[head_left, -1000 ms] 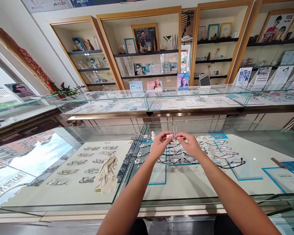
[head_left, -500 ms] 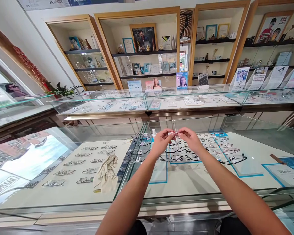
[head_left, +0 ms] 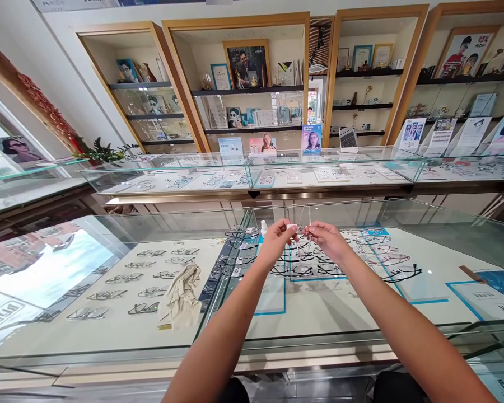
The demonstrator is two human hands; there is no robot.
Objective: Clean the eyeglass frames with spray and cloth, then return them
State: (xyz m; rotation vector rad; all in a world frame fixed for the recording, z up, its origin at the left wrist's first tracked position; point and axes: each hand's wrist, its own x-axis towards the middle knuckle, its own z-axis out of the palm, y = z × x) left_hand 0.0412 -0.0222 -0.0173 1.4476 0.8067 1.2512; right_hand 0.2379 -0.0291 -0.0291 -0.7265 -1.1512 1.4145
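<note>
Both my hands are raised over the glass showcase, close together. A pair of clear-framed eyeglasses [head_left: 309, 215] is between them, with a thin pale temple sticking up. My left hand [head_left: 278, 238] pinches one side of it; a small white patch shows at the fingertips, too small to name. My right hand [head_left: 326, 239] pinches the other side, thumb against fingers. Much of the frame is hidden by the fingers. Below and behind the hands lie rows of dark eyeglasses [head_left: 293, 271]. Just left of my left hand stands a small white bottle [head_left: 264, 228].
A crumpled beige cloth [head_left: 183, 296] lies on the left part of the showcase [head_left: 327, 319], near rows of eyeglasses [head_left: 124, 278]. A brown strip [head_left: 470, 273] and a blue-edged card [head_left: 483, 296] are at right. Another glass counter [head_left: 331, 159] runs behind.
My hands have parted slightly, the right one moving a little right. The upright temple now shows farther right and straighter. Both hands still hold the eyeglasses.
</note>
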